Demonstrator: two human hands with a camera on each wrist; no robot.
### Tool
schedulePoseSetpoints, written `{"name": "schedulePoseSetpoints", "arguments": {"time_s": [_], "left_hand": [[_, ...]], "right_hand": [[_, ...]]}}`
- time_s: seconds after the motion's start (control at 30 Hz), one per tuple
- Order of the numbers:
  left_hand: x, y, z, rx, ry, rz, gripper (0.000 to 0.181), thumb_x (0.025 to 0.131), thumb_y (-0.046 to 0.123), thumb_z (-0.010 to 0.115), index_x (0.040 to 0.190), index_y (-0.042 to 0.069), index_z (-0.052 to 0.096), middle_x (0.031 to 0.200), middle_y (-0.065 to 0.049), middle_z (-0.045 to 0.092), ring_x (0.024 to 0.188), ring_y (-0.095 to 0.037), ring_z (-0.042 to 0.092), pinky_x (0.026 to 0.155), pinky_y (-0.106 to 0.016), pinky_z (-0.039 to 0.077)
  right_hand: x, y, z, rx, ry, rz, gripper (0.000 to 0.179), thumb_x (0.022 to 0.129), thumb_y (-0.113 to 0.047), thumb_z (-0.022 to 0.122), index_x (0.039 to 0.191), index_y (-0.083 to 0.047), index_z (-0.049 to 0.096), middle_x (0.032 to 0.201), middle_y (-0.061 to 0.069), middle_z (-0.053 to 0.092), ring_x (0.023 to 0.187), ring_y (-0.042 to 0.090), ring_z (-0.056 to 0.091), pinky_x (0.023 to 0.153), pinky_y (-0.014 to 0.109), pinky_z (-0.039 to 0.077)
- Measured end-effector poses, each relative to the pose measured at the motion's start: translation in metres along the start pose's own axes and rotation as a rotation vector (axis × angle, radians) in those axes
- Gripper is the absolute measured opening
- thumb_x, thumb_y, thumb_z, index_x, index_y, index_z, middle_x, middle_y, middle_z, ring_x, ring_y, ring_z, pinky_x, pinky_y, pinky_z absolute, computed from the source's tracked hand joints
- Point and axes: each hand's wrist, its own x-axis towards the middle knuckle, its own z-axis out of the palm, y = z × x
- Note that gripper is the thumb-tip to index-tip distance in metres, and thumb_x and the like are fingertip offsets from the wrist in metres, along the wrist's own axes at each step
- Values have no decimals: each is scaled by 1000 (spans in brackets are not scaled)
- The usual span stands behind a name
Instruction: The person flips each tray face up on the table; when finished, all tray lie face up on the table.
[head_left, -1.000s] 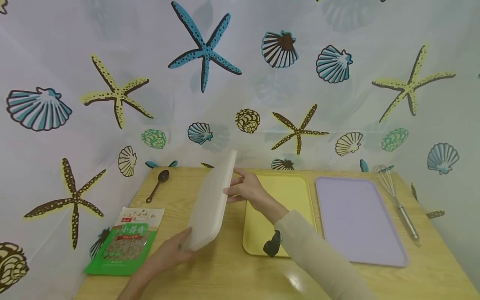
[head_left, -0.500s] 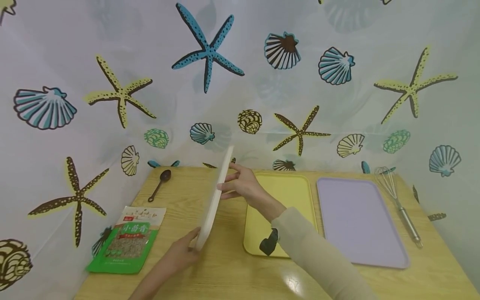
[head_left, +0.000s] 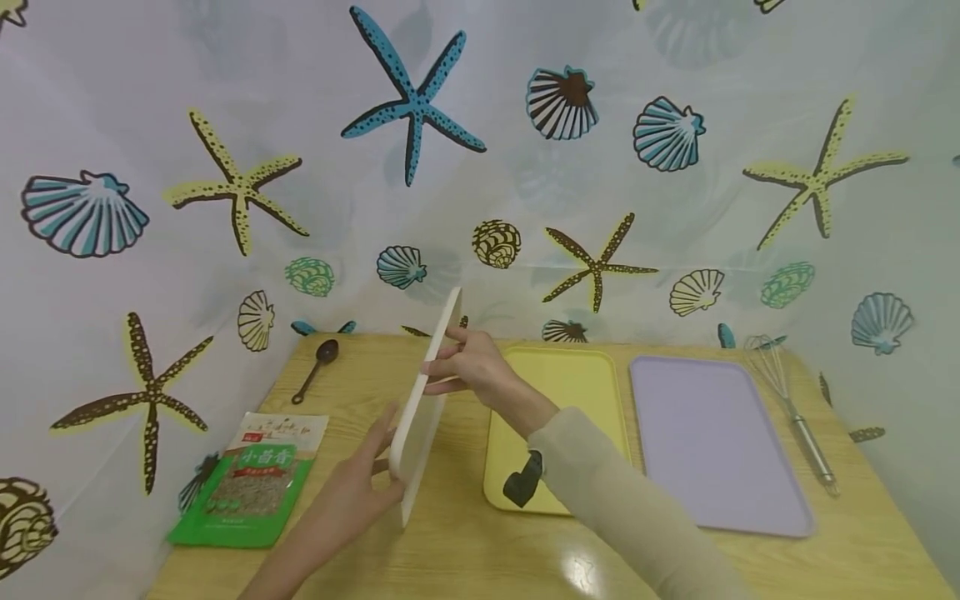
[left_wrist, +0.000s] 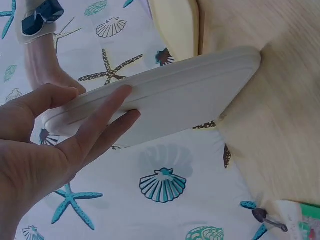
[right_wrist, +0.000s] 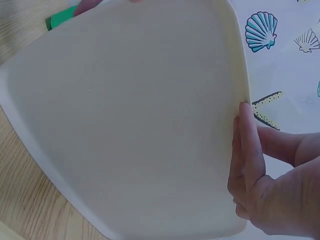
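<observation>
A white tray (head_left: 426, 425) stands steeply on edge, seen almost edge-on in the head view. My left hand (head_left: 348, 492) holds its near left rim; in the left wrist view the thumb and fingers lie on opposite sides of the tray (left_wrist: 175, 95). With thumb and fingers my right hand (head_left: 483, 371) pinches the upper part of the rim. The right wrist view has the tray's broad inner face (right_wrist: 125, 110) filling most of it, and the right hand (right_wrist: 272, 185) gripping its side. Whether the lowest corner touches the table cannot be told.
Flat on the wooden table lie a yellow tray (head_left: 566, 400), partly behind the right arm, and a lilac tray (head_left: 720, 442). A whisk (head_left: 802, 425) is at far right. On the left are a dark spoon (head_left: 318, 362) and a green seed packet (head_left: 255, 483). Patterned cloth (head_left: 480, 167) surrounds the table.
The white tray has turned from showing its left face to showing its right face. My right hand has shifted slightly left, and the left hand's fingers have moved along the rim.
</observation>
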Motion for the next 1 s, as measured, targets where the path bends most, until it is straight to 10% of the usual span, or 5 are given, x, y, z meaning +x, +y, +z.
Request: {"name": "schedulePoseSetpoints", "arguments": {"time_s": [0.3, 0.6, 1.0], "left_hand": [[-6, 16, -24, 58, 11, 43, 79, 86, 0, 59, 154, 24, 26, 149, -23, 36, 110, -45, 59, 42, -24, 43], [3, 26, -36, -59, -30, -101, 61, 96, 15, 54, 152, 12, 29, 150, -21, 36, 105, -34, 65, 69, -33, 59], [2, 33, -41, 14, -1, -132, 55, 96, 17, 56, 147, 6, 39, 131, -29, 53, 77, -22, 71, 64, -34, 58]], "right_hand": [[4, -3, 13, 30, -54, 15, 77, 83, 11, 66, 150, -2, 29, 109, 20, 57, 86, 35, 70, 70, 38, 60], [12, 1, 19, 50, -72, 8, 76, 84, 10, 66, 149, -2, 30, 106, 21, 58, 84, 35, 70, 70, 38, 60], [12, -1, 19, 40, -96, 23, 74, 86, 8, 65, 150, -3, 29, 102, 20, 61, 82, 34, 70, 70, 38, 60]]}}
